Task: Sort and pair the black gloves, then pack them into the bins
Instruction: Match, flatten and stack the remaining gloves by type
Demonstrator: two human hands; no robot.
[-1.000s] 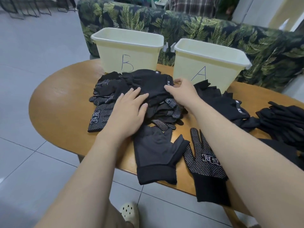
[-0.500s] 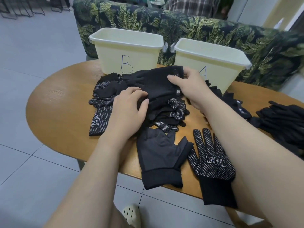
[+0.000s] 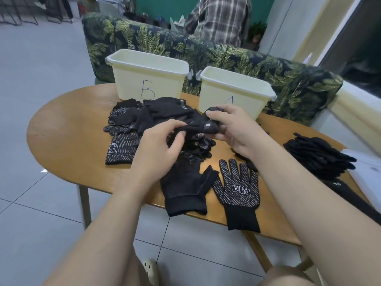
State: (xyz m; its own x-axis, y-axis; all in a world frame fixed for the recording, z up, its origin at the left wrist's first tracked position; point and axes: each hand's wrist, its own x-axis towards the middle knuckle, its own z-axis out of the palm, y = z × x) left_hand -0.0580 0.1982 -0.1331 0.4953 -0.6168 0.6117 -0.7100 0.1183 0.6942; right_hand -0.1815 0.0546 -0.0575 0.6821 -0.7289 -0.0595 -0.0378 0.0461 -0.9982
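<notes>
A heap of black gloves (image 3: pixel 142 120) lies on the oval wooden table (image 3: pixel 66 129), some with white dots. Above the heap, both hands hold one plain black glove (image 3: pixel 200 123) with a small white tag. My right hand (image 3: pixel 235 131) grips its cuff end; my left hand (image 3: pixel 162 149) pinches its other end. A plain fingerless glove (image 3: pixel 185 186) and a dotted glove (image 3: pixel 239 188) lie flat near the front edge. Behind the heap stand two cream bins, bin B (image 3: pixel 148 73) on the left and bin A (image 3: pixel 237 87) on the right.
A second stack of black gloves (image 3: pixel 321 155) lies at the table's right, beside a white sheet (image 3: pixel 365 166). A leaf-patterned sofa (image 3: pixel 206 50) runs behind the bins. A person in a plaid shirt (image 3: pixel 220 19) stands beyond it. Grey tiled floor surrounds the table.
My right hand lifted a plain glove off the heap and drew it toward me. My left hand left the heap and took the glove's other end. The camera tilted up.
</notes>
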